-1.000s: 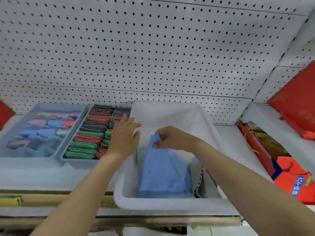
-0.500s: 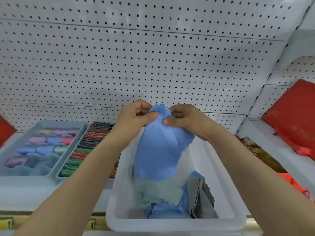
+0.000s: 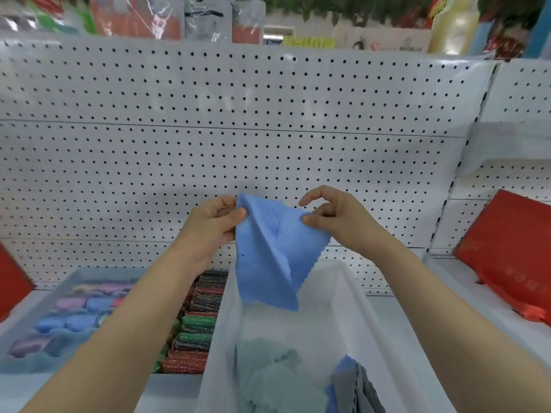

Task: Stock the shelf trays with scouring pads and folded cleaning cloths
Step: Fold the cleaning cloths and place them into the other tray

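A blue cleaning cloth (image 3: 271, 257) with zigzag edges hangs in the air above the white bin (image 3: 354, 296). My left hand (image 3: 213, 225) pinches its top left corner and my right hand (image 3: 331, 217) pinches its right corner, stretching the top edge between them. Inside the bin lie a pale green cloth (image 3: 277, 380) and folded grey and blue cloths (image 3: 354, 386). To the left, a tray holds rows of red, green and dark scouring pads (image 3: 193, 329).
A grey tray of pastel sponges (image 3: 68, 317) stands at the far left on the shelf. White pegboard (image 3: 208, 144) backs the shelf. Red packages (image 3: 512, 248) lean at the right, and a red item (image 3: 12, 287) sits at the left edge.
The blue cloth has been lifted out of the bin and my hands have drawn apart, spreading its top edge. The view has tilted upward.
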